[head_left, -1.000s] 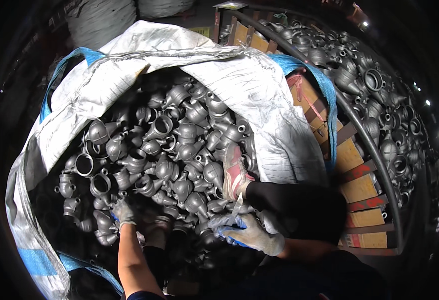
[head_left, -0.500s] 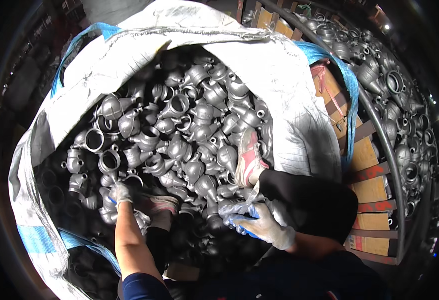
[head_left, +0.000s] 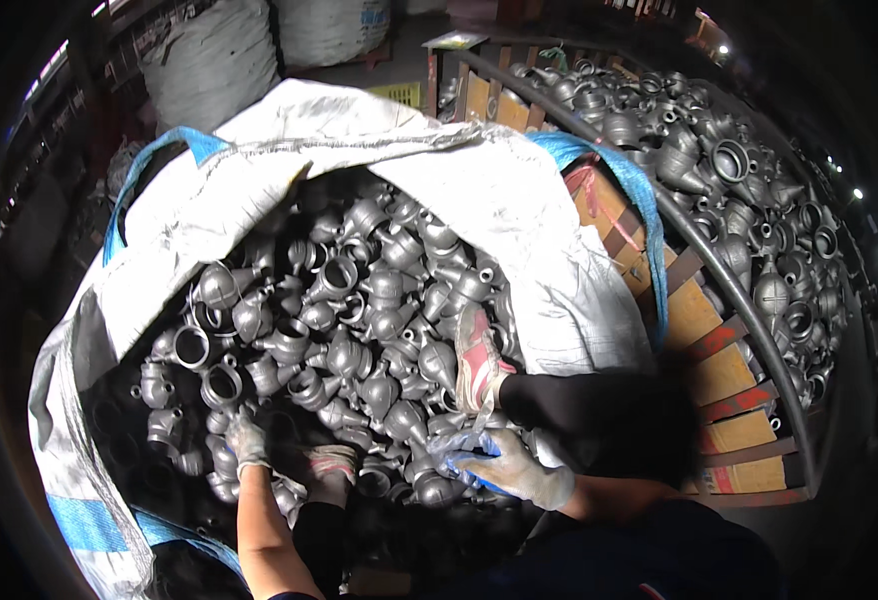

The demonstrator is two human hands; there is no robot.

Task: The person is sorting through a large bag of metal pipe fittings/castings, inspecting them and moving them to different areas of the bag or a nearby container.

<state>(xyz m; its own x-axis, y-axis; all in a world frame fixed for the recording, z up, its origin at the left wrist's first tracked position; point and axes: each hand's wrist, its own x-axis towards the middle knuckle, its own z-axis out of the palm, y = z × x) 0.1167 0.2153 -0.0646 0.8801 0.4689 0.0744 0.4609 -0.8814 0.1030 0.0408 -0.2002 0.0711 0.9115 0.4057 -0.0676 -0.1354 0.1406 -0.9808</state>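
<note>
In a white bulk bag (head_left: 149, 260) lies a heap of grey metal castings (head_left: 349, 355), round-bodied with open rings and narrow necks. My left hand (head_left: 247, 440), in a whitish glove, is at the left of the heap. Its fingers are bunched at the lower narrow neck of a ringed casting (head_left: 222, 384). My right hand (head_left: 519, 468), in a white glove with blue on the palm side, is over the near right of the heap. Its fingers are curled, with crumpled, clear-looking plastic (head_left: 456, 450) at their tips; what lies inside them is hidden.
My pink-and-white shoes (head_left: 477, 360) stand among the castings, one beside each hand. Blue straps (head_left: 644, 200) loop from the bag. At right, a curved metal rail (head_left: 729, 300) with cardboard-lined slats borders another castings heap (head_left: 759, 250). Large white sacks (head_left: 209, 65) stand behind.
The view has tilted up, so the bag sits lower and more background shows. My left hand is slightly closer to the ringed casting; my right hand keeps its curled pose.
</note>
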